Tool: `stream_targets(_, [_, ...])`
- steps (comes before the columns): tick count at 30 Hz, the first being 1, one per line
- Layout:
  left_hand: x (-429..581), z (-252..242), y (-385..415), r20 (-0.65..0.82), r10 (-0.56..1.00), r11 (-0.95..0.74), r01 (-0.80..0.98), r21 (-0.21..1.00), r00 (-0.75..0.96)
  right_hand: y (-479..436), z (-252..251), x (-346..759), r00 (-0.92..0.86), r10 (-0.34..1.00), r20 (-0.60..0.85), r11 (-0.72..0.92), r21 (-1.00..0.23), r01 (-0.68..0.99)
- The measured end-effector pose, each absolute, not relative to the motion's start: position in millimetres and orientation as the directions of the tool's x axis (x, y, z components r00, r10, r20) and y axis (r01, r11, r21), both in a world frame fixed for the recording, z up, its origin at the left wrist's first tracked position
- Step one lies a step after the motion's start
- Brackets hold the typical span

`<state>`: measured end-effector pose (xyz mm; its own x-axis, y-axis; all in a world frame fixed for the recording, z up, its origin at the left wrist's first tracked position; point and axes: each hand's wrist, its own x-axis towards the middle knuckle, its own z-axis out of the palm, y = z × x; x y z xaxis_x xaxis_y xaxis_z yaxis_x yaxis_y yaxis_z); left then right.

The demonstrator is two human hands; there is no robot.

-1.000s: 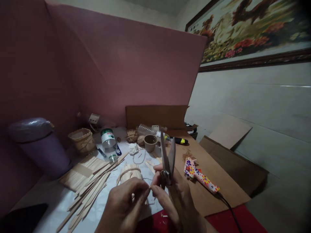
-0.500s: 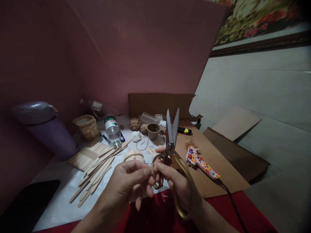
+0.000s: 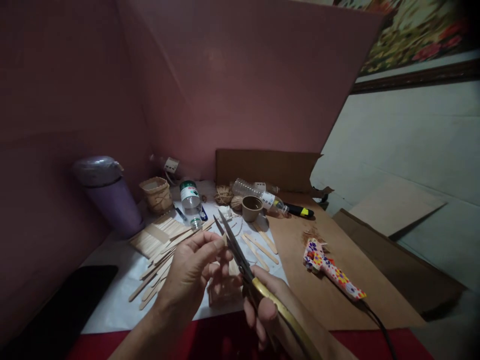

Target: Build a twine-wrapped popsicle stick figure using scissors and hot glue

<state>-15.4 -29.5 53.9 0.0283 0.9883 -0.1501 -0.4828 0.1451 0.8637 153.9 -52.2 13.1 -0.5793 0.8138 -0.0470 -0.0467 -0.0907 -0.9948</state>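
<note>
Head view, scissors point(image 3: 235, 248), long axis pointing up-left

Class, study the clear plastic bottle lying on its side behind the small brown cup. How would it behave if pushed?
The clear bottle rests on its rounded side, so it would probably roll. It looks see-through and empty, so it is likely light and easily dented. The brown cup close in front might block it from rolling toward the person.
</note>
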Motion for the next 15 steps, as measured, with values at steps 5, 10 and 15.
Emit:
stream_targets(5, [-14, 51, -28, -0.142, 0.990, 0.124, -0.476, 0.871, -0.003, -56, 6, 151, -0.561, 0.827, -0.024, -0.066, -0.996, -0.055])
stream_targets(10, [-14, 49, -27, -0.149, 0.988, 0.118, -0.472, 0.874, -0.028, -54, 10, 154, -0.592, 0.805, -0.040, -0.063, -0.998, -0.019])
stream_targets(15, [-15, 48, -26, -0.143, 0.989, 0.112, -0.434, 0.894, -0.039, -52, 23, 157, -0.621, 0.781, -0.064, -0.052, -0.998, 0.037])
